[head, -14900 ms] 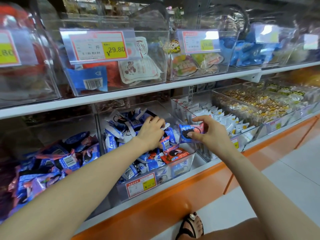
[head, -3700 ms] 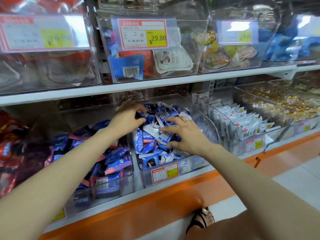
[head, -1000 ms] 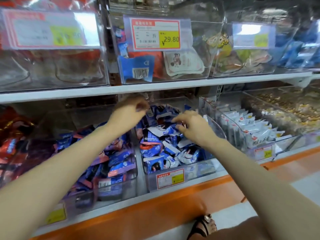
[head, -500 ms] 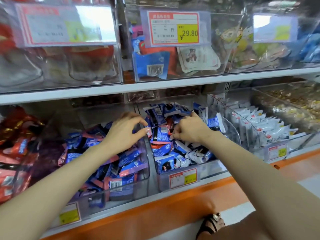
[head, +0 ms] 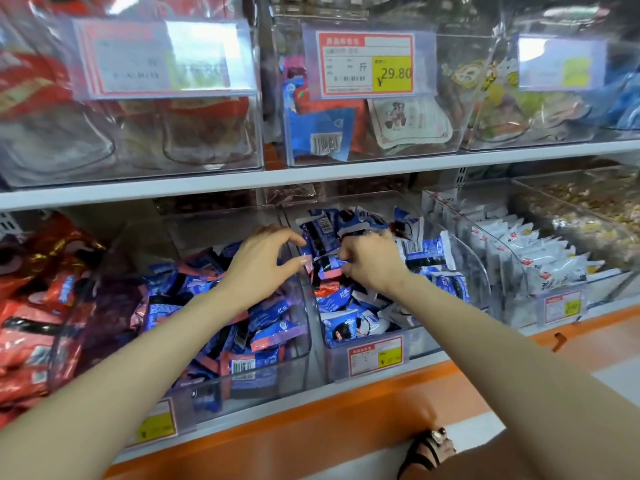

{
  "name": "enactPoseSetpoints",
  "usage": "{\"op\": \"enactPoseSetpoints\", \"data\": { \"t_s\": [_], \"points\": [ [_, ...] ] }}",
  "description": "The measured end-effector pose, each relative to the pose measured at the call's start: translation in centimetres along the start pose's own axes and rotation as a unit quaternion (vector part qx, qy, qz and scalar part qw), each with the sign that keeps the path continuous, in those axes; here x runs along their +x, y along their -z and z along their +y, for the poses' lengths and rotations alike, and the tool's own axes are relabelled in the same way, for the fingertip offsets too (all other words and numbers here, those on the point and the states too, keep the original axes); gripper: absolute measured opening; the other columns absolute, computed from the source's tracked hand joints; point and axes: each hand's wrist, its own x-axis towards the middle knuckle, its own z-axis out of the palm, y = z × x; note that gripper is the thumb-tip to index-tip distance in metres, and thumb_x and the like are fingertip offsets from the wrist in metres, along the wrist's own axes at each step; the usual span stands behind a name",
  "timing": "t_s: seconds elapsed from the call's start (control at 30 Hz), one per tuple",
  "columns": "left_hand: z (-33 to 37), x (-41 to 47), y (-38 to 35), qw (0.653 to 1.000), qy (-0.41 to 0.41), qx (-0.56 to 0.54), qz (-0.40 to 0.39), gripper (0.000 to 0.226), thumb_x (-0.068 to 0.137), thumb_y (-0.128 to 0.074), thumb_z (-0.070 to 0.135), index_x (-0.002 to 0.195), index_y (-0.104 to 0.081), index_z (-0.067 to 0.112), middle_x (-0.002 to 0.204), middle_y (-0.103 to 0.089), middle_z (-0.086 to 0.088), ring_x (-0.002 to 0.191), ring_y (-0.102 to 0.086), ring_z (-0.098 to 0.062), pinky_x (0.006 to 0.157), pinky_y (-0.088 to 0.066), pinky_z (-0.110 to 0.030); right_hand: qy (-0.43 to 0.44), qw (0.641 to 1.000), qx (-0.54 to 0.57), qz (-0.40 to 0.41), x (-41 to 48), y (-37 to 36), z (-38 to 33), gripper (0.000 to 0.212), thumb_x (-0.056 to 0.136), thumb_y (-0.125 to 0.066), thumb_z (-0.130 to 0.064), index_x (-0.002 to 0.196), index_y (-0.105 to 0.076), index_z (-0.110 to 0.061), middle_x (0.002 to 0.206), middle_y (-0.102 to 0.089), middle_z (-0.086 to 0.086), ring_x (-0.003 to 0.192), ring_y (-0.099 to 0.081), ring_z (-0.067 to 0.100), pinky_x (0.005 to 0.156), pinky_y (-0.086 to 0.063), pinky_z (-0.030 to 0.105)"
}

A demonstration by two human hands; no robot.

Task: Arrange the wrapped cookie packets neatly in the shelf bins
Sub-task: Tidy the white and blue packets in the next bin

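1. Your right hand point(head: 372, 263) was inside the middle clear plastic bin point(head: 419, 341) on the lower shelf. Its fingers were curled tight, pinching a blue-and-pink wrapped cookie packet point(head: 329, 268) near the top of the heap.
2. Your left hand point(head: 263, 261) was over the right wall of the left clear plastic bin point(head: 304, 306). Thumb and forefinger were bent and set apart, their tips at the left edge of the packets by your right hand. I could not tell whether it held one.
3. The blue wrapped cookie packets point(head: 349, 323) lay jumbled in the middle bin, piled higher toward its far end.
4. The left bin held a loose mix of blue, pink and purple packets point(head: 263, 327).
5. To the right, white packets point(head: 540, 258) stood in tidy rows in a third clear bin.
6. Far left, red foil wrappers point(head: 31, 327) were heaped.
7. On the upper shelf, above your hands, a red-and-yellow price tag point(head: 367, 64) read 29.80.
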Motion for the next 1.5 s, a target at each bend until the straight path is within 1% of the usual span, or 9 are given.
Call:
{"op": "enactPoseSetpoints", "data": {
  "t_s": [0.27,0.37,0.57,0.8,1.07,1.2,1.3,1.4,1.5],
  "points": [
    [2.7,0.2,-0.1,0.998,-0.056,-0.017,0.024,0.041,0.077,-0.073,0.032,0.115,-0.06,0.023,0.115,-0.062,0.008,0.111,-0.053,-0.013,0.085,-0.036,-0.027,-0.066,0.842,0.533,-0.059,-2.0,5.8,1.4,0.011,0.079,-0.068,0.003,0.076,-0.07,-0.007,0.072,-0.069,0.002,0.064,-0.063,0.005,0.073,-0.052,0.018],
    [2.4,-0.5,1.1,0.995,-0.042,-0.047,0.071,0.03,0.075,-0.075,0.029,0.103,-0.065,0.022,0.094,-0.063,0.012,0.094,-0.059,-0.014,0.08,-0.044,-0.03,-0.08,0.841,0.535,-0.017,-1.4,4.6,1.6,0.007,0.085,-0.066,-0.006,0.09,-0.071,-0.008,0.072,-0.069,0.002,0.063,-0.061,0.004,0.066,-0.05,0.015],
    [0.2,-4.3,4.3,0.99,-0.005,-0.102,0.101,0.024,0.073,-0.076,0.023,0.087,-0.058,0.031,0.079,-0.056,0.014,0.071,-0.052,0.005,0.068,-0.038,-0.008,-0.057,0.973,0.224,-0.019,1.9,0.7,0.5,0.027,0.089,-0.063,-0.027,0.114,-0.066,-0.018,0.101,-0.069,0.009,0.095,-0.063,0.023,0.07,-0.043,0.025],
    [-2.1,-7.2,5.2,0.992,0.043,-0.055,0.104,0.025,0.075,-0.075,0.018,0.092,-0.061,0.029,0.077,-0.053,0.011,0.071,-0.05,0.008,0.064,-0.035,-0.006,-0.041,0.994,0.097,-0.038,4.9,-1.7,-3.2,0.036,0.094,-0.051,-0.031,0.128,-0.055,-0.024,0.127,-0.057,0.011,0.114,-0.053,0.03,0.077,-0.045,0.032],
    [-4.1,-6.7,4.8,0.979,0.124,-0.104,0.126,0.016,0.079,-0.073,0.021,0.09,-0.063,0.015,0.078,-0.061,-0.001,0.062,-0.045,-0.008,0.059,-0.036,-0.009,-0.114,0.973,0.18,0.085,3.4,0.0,-1.9,0.02,0.085,-0.064,-0.032,0.102,-0.071,-0.023,0.104,-0.069,0.007,0.099,-0.062,0.027,0.069,-0.043,0.026],
    [-4.6,-6.2,4.4,0.966,0.174,-0.142,0.132,0.017,0.081,-0.071,0.022,0.092,-0.062,0.013,0.079,-0.059,0.001,0.075,-0.055,-0.019,0.067,-0.041,-0.015,-0.12,0.849,0.476,0.198,1.8,3.6,-0.8,0.014,0.077,-0.071,-0.004,0.077,-0.069,-0.018,0.078,-0.07,0.003,0.079,-0.065,0.022,0.076,-0.053,0.034],
    [-4.1,-5.7,4.6,0.954,0.206,-0.159,0.15,0.019,0.082,-0.07,0.024,0.092,-0.059,0.013,0.079,-0.06,0.0,0.081,-0.06,-0.021,0.077,-0.046,-0.032,-0.085,0.781,0.602,0.144,0.5,5.0,-1.8,0.021,0.079,-0.065,0.009,0.074,-0.063,-0.012,0.055,-0.066,-0.011,0.054,-0.061,0.002,0.057,-0.05,0.016],
    [-4.7,-5.0,5.0,0.94,0.249,-0.172,0.161,0.041,0.079,-0.072,0.036,0.101,-0.062,0.004,0.093,-0.069,-0.008,0.088,-0.065,-0.023,0.083,-0.051,-0.035,-0.062,0.813,0.575,0.07,0.0,4.9,-4.3,0.016,0.083,-0.063,0.005,0.098,-0.066,-0.001,0.073,-0.07,-0.003,0.061,-0.064,0.001,0.06,-0.05,0.012],
    [-5.7,-4.6,4.9,0.92,0.288,-0.224,0.143,0.072,0.061,-0.07,0.057,0.112,-0.063,0.006,0.107,-0.068,-0.012,0.1,-0.065,-0.029,0.093,-0.05,-0.046,-0.083,0.864,0.496,0.03,0.9,3.3,-5.6,0.025,0.083,-0.07,-0.012,0.107,-0.066,-0.007,0.095,-0.071,0.013,0.082,-0.068,0.022,0.084,-0.055,0.039]
  ]
}}
